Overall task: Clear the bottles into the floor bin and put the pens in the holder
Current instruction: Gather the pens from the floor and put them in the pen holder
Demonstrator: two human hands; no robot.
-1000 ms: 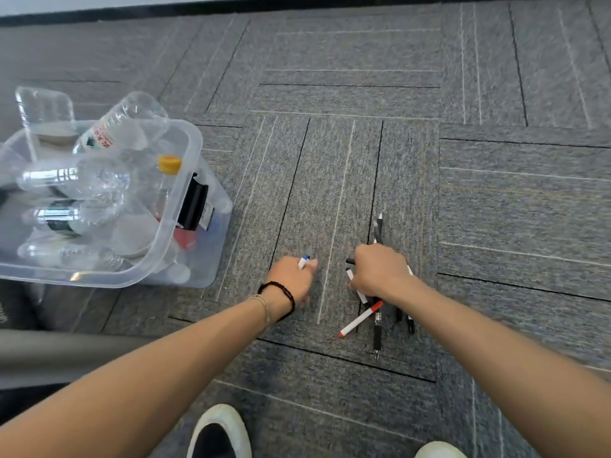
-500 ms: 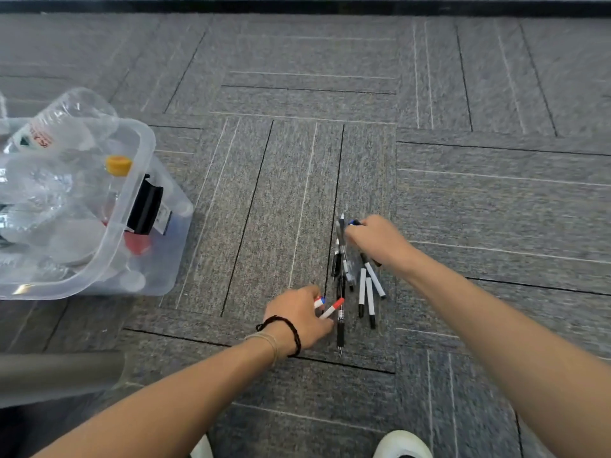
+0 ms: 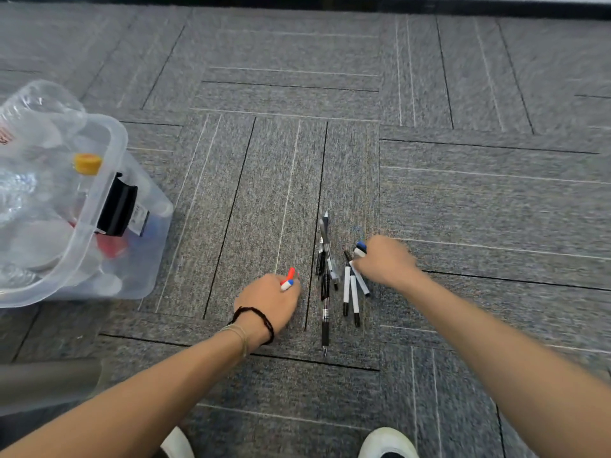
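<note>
Two hands among the pens on the carpet

Two hands work at a loose cluster of pens lying on the grey carpet tiles, near the middle of the floor in view. The left hand, a black cord bracelet at its wrist, is curled closed around markers whose red and blue caps poke out past the fingers. The right hand is closed too, gripping a blue-capped marker at the cluster's right side. Well apart, at the left edge, a clear plastic bin holds crushed clear bottles, one with a yellow cap. White shoes show at the bottom edge.
</note>
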